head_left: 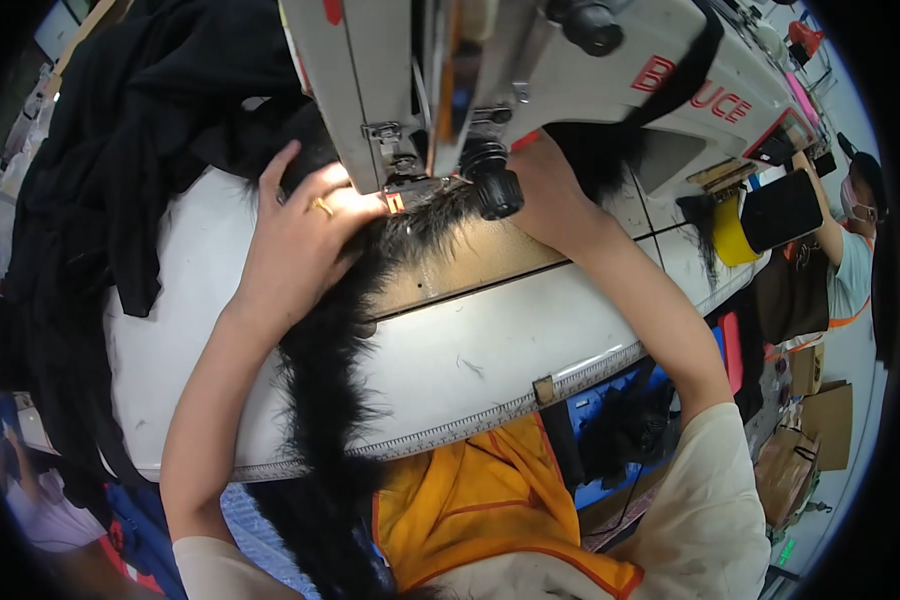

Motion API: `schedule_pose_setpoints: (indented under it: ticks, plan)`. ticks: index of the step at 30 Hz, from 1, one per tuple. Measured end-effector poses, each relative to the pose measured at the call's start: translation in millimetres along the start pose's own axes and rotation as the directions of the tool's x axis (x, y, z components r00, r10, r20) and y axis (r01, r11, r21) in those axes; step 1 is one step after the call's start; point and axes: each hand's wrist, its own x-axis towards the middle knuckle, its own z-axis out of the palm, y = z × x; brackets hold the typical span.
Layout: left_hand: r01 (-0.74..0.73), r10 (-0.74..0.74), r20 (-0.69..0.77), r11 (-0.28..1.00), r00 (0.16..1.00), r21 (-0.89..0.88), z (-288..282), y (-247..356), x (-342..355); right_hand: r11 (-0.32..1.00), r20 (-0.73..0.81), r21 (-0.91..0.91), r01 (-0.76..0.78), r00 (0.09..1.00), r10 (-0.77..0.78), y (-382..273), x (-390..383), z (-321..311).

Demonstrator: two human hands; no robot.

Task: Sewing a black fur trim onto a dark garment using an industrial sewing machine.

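Note:
A strip of black fur trim point(330, 375) runs from under the white sewing machine's point(340, 60) presser foot down over the table's front edge toward my lap. My left hand point(305, 230), with a ring on one finger, grips this trim just left of the lit needle area; its little finger stands raised. Black cloth point(170, 110) lies bunched beside and behind that hand. My right hand point(550, 190) reaches in behind the machine's dark knob point(495, 190), close to the fur on the right of the needle. Its fingertips are hidden by the machine.
A measuring tape point(480, 408) lines the curved front edge of the white table point(470, 365). A yellow and black round object point(738, 232) stands at the table's right. Beyond are a co-worker point(850, 240) at right, another person point(55, 510) at lower left, and cardboard boxes point(825, 425).

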Motion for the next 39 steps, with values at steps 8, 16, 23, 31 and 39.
schedule_pose_setpoints:
  ticks: [8, 16, 23, 31, 39]
  plan:
    - [-0.177, 0.179, 0.095, 0.984, 0.979, -0.03, -16, 5, -2, 0.967, 0.417, -0.221, -0.123, 0.885, 0.208, -6, -1, -11]
    - [-0.251, 0.249, 0.031, 0.965, 0.968, 0.081, -7, 1, -5, 0.988, 0.268, -0.053, 0.142, 0.956, -0.123, -38, -9, -14]
    - [-0.265, 0.257, 0.093, 0.962, 0.962, 0.074, -20, -13, 0, 0.994, 0.238, -0.036, 0.104, 0.967, -0.092, -32, -15, -13]
    - [-0.356, 0.357, 0.001, 0.932, 0.934, -0.068, -9, -20, -4, 0.998, 0.336, -0.056, 0.007, 0.942, 0.012, -23, -10, -16]
    - [-0.364, 0.364, 0.009, 0.932, 0.931, -0.003, -7, -14, -5, 0.964, 0.22, -0.007, 0.267, 0.94, -0.259, -27, -22, 0]
